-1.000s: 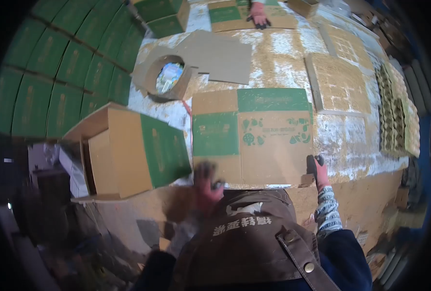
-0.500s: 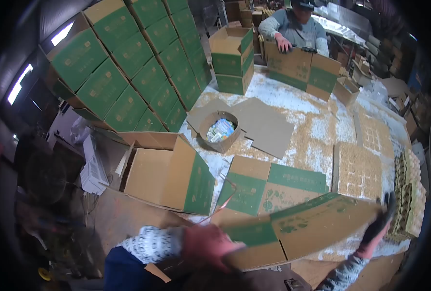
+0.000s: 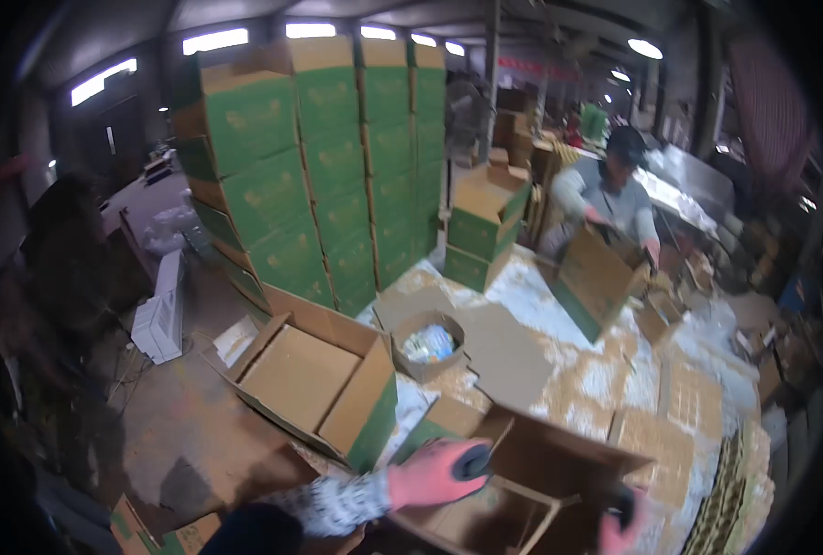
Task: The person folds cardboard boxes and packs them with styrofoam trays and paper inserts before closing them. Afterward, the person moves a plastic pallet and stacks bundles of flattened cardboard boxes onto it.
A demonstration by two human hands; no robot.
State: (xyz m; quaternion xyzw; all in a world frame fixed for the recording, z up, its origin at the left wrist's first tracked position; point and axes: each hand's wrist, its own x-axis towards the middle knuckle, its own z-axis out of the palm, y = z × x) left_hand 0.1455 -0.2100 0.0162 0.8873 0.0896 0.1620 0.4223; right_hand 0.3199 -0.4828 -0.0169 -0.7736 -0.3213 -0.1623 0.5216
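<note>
The opened carton (image 3: 559,453) sits at five o'clock, between the person's two gloved hands, near the edge of the table (image 3: 522,277). Half a second ago it was a nearly flat, bent blank; now its walls stand apart and the dark interior shows. I judge that the blank has taken on box form, though whether its bottom is closed cannot be told.

The left hand (image 3: 439,476), at six o'clock, has its black-coated fingers curled at the carton's left edge, apparently grasping it. The right hand (image 3: 622,523), at five o'clock, is blurred at the opposite end; I cannot tell whether its fingers grip.

A flat green-and-tan carton (image 3: 455,416) lies partly under the opened one. At eight o'clock an upright carton (image 3: 300,375) stands with its top uncovered; the cardboard tub (image 3: 430,372) of packets is just below centre. At two o'clock a co-worker (image 3: 606,190) handles a tilted carton (image 3: 596,277), and egg trays (image 3: 717,490) line four o'clock.
</note>
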